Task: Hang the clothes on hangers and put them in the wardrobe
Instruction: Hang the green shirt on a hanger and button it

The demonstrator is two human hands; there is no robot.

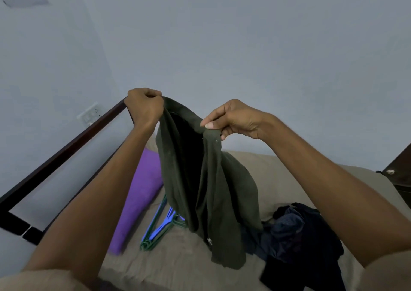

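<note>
Both hands, left hand [144,107] and right hand [231,119], pinch the limp dark-green cotton garment [204,179] at its top edge. Soft and light, it will sag; grip the shoulders. Plastic hangers [160,228] lie at seven o'clock.

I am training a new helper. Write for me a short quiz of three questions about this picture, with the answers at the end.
1. True or false: both hands hold the dark green garment up above the bed.
2. Where do the hangers lie? A) in the left hand; B) on the bed, between the purple pillow and the hanging garment; C) on the pile of dark clothes.
3. Fill in: the right hand pinches the garment's top edge between the thumb and the ____.

Key: 1. true. 2. B. 3. fingers.
</note>
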